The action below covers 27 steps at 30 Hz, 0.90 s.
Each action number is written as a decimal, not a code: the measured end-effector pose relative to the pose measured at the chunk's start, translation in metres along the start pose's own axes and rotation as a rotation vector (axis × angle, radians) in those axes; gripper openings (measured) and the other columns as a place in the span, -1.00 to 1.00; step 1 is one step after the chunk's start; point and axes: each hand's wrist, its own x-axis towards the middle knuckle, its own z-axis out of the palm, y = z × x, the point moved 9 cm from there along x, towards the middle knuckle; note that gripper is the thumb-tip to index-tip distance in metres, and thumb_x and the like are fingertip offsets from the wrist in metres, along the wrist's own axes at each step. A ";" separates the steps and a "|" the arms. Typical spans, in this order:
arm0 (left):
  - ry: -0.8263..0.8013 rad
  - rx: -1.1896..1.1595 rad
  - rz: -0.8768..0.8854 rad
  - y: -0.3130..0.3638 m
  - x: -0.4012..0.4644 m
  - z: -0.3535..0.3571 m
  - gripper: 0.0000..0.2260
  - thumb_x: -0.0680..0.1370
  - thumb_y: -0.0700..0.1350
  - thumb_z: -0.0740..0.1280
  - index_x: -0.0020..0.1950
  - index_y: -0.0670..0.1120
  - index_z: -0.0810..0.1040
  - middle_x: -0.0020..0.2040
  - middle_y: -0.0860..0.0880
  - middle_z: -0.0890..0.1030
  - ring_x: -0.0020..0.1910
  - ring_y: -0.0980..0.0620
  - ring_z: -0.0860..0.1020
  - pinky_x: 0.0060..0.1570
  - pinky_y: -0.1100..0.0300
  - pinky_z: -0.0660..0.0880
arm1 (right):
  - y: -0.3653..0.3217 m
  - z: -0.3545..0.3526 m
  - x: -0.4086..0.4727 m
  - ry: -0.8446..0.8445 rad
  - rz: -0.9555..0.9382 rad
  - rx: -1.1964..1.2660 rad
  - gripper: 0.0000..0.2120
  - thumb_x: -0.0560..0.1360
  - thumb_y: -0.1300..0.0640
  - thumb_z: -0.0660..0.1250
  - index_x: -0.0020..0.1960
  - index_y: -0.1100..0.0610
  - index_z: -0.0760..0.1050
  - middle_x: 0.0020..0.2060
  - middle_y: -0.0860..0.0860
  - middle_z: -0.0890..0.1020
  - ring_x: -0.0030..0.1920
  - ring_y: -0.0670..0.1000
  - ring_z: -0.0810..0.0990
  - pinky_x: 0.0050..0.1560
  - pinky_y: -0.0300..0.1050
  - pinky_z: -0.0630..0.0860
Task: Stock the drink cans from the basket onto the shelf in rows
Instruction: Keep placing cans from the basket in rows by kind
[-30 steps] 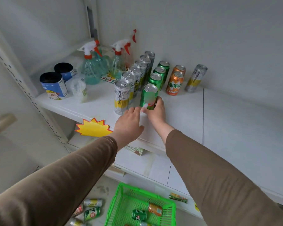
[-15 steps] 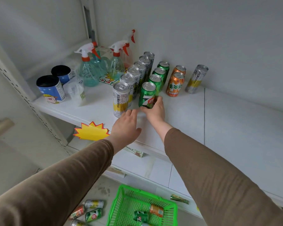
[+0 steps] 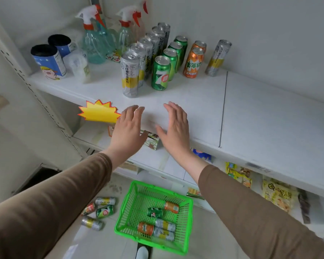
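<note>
On the white shelf (image 3: 195,101) cans stand in rows: a row of tall silver-and-yellow cans (image 3: 129,73), a row of green cans with the front green can (image 3: 160,72) upright, two orange cans (image 3: 193,62), and one lone silver can (image 3: 217,57). My left hand (image 3: 128,128) and my right hand (image 3: 175,128) hover side by side over the shelf's front edge, fingers straight, holding nothing. Below on the floor a green basket (image 3: 127,206) holds several cans lying flat, among them an orange can (image 3: 172,206).
Spray bottles (image 3: 94,43), two blue tubs (image 3: 47,62) and a plastic cup (image 3: 79,66) crowd the shelf's left. A yellow starburst tag (image 3: 98,112) hangs on the shelf edge. Several loose cans (image 3: 101,208) lie on the floor beside the basket. Snack packets (image 3: 269,191) fill the lower shelf.
My right hand has let go of the front green can, which now stands in its row. Both hands have drawn back from the cans to the shelf's front edge.
</note>
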 end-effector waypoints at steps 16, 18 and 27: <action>-0.450 -0.026 -0.225 -0.079 -0.304 0.230 -0.23 0.34 -0.03 0.43 0.49 -0.16 0.23 0.41 -0.17 0.33 0.38 -0.21 0.31 0.34 -0.11 0.34 | 0.092 0.188 -0.307 -0.499 0.098 -0.064 -0.46 0.49 0.12 0.41 0.43 0.12 0.36 0.41 0.04 0.43 0.40 0.11 0.36 0.45 0.06 0.32; -0.530 -0.010 -0.259 -0.086 -0.337 0.277 -0.24 0.39 -0.01 0.41 0.52 -0.14 0.19 0.43 -0.16 0.31 0.40 -0.20 0.29 0.37 -0.09 0.31 | 0.128 0.223 -0.341 -0.558 0.165 -0.070 -0.47 0.48 0.13 0.42 0.42 0.13 0.37 0.38 0.05 0.45 0.38 0.12 0.39 0.42 0.08 0.35; -0.692 -0.025 -0.439 -0.112 -0.395 0.474 -0.26 0.51 0.02 0.33 0.58 -0.06 0.03 0.52 -0.09 0.18 0.49 -0.13 0.16 0.45 -0.03 0.21 | 0.279 0.381 -0.458 -0.833 0.340 -0.159 -0.46 0.52 0.11 0.41 0.44 0.18 0.36 0.35 0.13 0.49 0.39 0.17 0.36 0.44 0.05 0.28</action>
